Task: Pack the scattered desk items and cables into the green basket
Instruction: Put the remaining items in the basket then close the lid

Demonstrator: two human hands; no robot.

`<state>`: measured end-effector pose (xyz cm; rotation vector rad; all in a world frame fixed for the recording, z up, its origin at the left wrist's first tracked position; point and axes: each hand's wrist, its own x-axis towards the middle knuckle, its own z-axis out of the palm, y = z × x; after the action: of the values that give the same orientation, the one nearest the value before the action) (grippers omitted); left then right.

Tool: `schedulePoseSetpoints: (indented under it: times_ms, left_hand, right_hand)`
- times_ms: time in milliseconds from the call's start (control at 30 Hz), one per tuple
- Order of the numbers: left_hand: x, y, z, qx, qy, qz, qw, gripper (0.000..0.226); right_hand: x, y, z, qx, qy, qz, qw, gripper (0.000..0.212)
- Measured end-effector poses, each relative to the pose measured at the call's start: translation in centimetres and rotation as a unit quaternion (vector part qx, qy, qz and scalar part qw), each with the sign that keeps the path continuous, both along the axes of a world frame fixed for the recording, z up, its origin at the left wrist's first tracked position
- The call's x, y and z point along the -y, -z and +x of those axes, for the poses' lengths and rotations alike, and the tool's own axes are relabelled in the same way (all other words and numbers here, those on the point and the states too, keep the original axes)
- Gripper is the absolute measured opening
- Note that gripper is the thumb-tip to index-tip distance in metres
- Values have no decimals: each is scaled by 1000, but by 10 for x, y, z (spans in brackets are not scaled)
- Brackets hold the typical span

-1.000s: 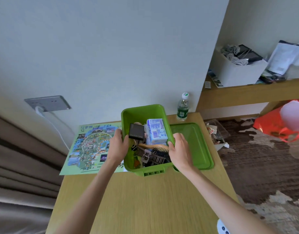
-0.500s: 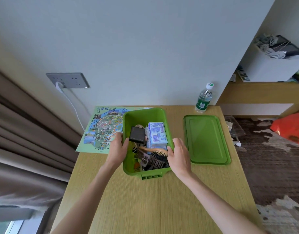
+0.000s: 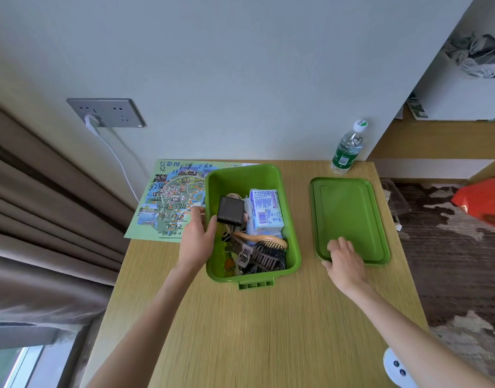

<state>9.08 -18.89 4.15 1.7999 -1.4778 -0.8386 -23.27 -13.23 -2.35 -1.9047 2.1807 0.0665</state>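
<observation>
The green basket [image 3: 294, 256] stands on the wooden desk, filled with a black box [image 3: 231, 210], a pale blue tissue pack [image 3: 266, 210], a wooden hairbrush [image 3: 264, 242], clips and cables. My left hand [image 3: 197, 238] grips the basket's left rim, thumb inside. The flat green lid [image 3: 350, 217] lies to the right of the basket. My right hand [image 3: 345, 260] rests on the lid's near left corner, fingers on top and thumb at its edge.
A printed map sheet [image 3: 170, 197] lies partly under the basket's left side. A water bottle [image 3: 347, 148] stands at the back right by the wall. A white cable runs from the wall socket [image 3: 105, 112]. Curtains hang left; patterned carpet and an orange bag [image 3: 484, 203] are right.
My right hand has left the basket's right rim and moved right onto the lid's near corner. My left hand stays on the left rim. The view tilted down slightly.
</observation>
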Motion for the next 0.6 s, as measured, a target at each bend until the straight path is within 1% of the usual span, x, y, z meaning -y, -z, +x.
schedulePoseSetpoints:
  times_ms: [33,133,167,267,333,400,500,567,600]
  left_hand:
    - [0,0,0,0,0,0,1000,17]
    - [0,-1,-1,-5,1,1,1000,17]
    - [-1,-1,-1,-8,1,1,1000,16]
    - [-1,-2,-1,-11,-1,3,1000,17]
    - [-2,-2,-2,-9,-2,5,1000,17]
    - [-2,-3,-2,-11,-3,6,1000,17]
    - [-2,-3,-3,-9,-5,7,1000,18]
    - [-2,-4,-3,-10,-6,10,1000,19]
    - [-2,-5,-3,-7,-5,12,1000,19]
  right_hand:
    - [-1,2,-1,-12,-12,-9,1000,47]
    - [-4,6,2,-35,-52,-19,998,32]
    - [-5,7,3,-42,-62,-16,997,31]
    - [-6,7,4,-59,-91,-13,994,33]
    - [-6,2,3,-54,-116,-23,992,32]
    - [-4,-13,3,-39,-147,-59,987,26]
    - [4,-42,7,9,-188,-169,968,14]
    - [13,-67,9,63,-180,-217,957,8]
    - [17,-80,9,96,-162,-237,953,9]
